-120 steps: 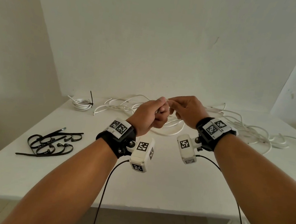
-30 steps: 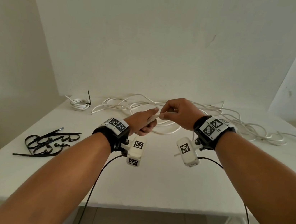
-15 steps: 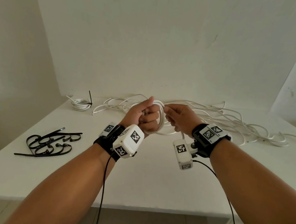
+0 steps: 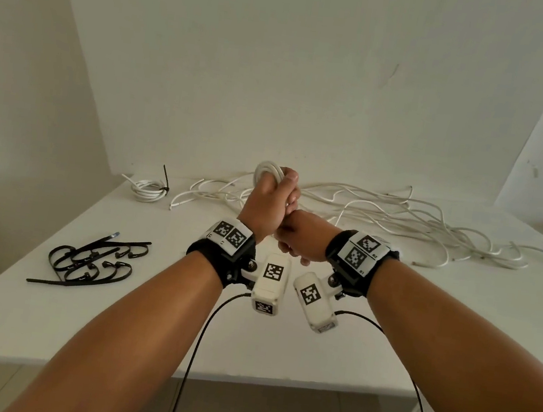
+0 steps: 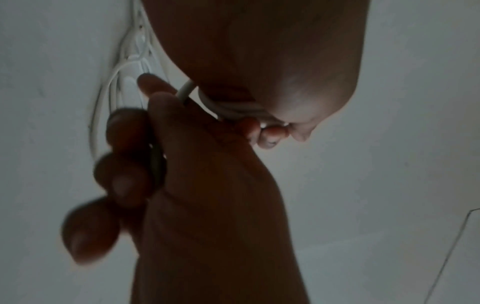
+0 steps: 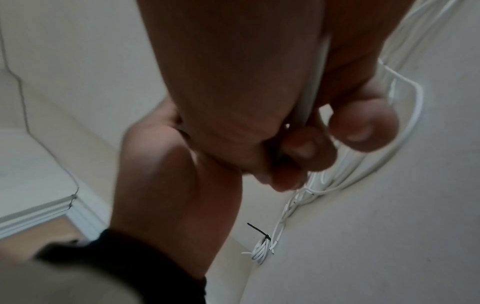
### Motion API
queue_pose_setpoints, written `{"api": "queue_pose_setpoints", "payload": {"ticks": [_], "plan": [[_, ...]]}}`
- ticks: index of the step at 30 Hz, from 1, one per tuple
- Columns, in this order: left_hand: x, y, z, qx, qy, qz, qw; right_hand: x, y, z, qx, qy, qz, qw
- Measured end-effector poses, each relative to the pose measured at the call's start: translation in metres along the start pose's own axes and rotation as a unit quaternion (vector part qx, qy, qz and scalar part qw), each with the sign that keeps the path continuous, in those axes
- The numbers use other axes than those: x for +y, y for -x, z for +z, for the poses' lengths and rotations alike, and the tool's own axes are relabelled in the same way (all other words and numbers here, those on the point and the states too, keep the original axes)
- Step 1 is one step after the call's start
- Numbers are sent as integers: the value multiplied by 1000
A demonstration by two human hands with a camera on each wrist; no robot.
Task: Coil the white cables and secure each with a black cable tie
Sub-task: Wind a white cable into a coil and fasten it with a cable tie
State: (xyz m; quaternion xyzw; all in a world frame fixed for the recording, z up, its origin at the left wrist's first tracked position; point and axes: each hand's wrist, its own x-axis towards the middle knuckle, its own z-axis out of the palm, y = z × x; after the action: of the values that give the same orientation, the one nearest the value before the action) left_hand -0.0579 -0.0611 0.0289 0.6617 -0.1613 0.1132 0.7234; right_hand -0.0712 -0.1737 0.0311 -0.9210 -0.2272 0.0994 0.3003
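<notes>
My left hand (image 4: 275, 192) is raised over the table's middle and grips a small coil of white cable (image 4: 267, 170), whose loops stick out above the fist. My right hand (image 4: 296, 240) sits just below it, touching it, and pinches a strand of the same cable (image 6: 311, 88). In the left wrist view the cable (image 5: 185, 90) runs between both hands, my left fingers (image 5: 124, 164) curled round it. Loose white cables (image 4: 383, 213) sprawl along the back of the table. A pile of black cable ties (image 4: 90, 261) lies at the left.
A finished coil (image 4: 148, 186) with a black tie round it lies at the back left, also seen as the tied coil (image 6: 262, 246) in the right wrist view. The white table (image 4: 143, 327) meets walls at back and left; its front edge is near my forearms.
My left hand has turned over and lifted, so the coil now stands above the fist. My right hand has dropped below the left hand, still on the cable.
</notes>
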Motion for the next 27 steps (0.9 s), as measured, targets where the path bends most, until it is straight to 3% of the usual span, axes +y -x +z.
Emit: {"api": "queue_pose_setpoints", "payload": {"ticks": [3,6,13,17,21,23,27], "plan": [[-8,-5,-7,8,-123,19,992,-1,1,-6,11,63,-10,998],[-5,-5,-9,9,-218,26,976,-1,3,-10,72,127,-25,989],[-2,-8,-6,-2,-314,-55,948,-5,17,-20,163,106,-61,979],[7,1,-3,-111,-332,-55,935,8,9,-20,257,75,-50,962],[20,7,-4,-186,-261,-126,939,14,10,-16,305,70,-81,946],[28,10,-5,-225,-265,-155,925,14,13,-15,287,58,-111,950],[33,14,-8,-282,-278,-165,903,8,19,-17,153,44,-124,979]]}}
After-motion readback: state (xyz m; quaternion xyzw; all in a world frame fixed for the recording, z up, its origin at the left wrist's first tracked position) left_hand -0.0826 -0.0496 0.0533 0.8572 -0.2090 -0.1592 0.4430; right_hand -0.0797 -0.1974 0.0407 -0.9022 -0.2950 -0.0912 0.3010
